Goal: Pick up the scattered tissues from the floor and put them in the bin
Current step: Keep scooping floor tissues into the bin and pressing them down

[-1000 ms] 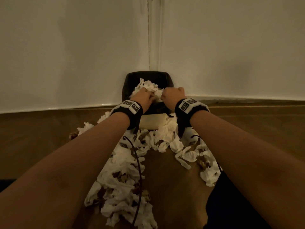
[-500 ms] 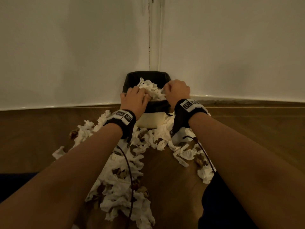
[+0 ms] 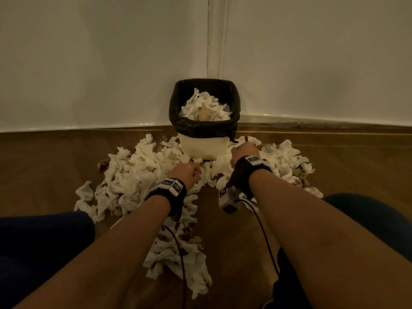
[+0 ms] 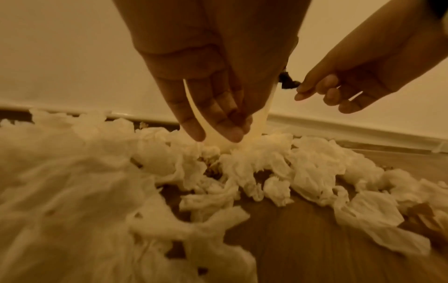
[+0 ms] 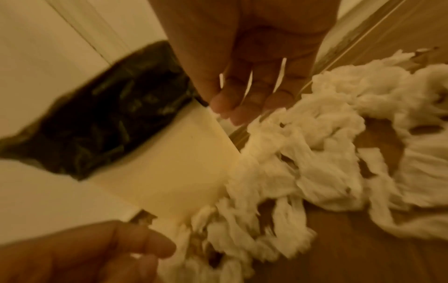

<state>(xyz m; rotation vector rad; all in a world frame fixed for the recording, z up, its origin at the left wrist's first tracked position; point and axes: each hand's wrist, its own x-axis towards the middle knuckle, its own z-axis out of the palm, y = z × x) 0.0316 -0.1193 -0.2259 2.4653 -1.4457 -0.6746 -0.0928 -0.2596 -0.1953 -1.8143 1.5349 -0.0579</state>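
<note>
At the centre of the head view a cream plastic bin (image 3: 204,146) lined with a black bag stood in the corner of the white walls, already heaped with crumpled white tissues (image 3: 133,175), most of which still lay spread over the brown wooden floor (image 3: 229,237) below it. The left hand (image 3: 185,173) hung just above the pile, fingers loosely extended, holding nothing. The right hand (image 3: 244,150), beside the bin's lower right, was likewise open and empty. The wrist-band tags bore only black-and-white marker patterns (no readable writing).

No readable text anywhere; the wristbands (image 3: 173,186) carry only black-and-white square marker patterns.
</note>
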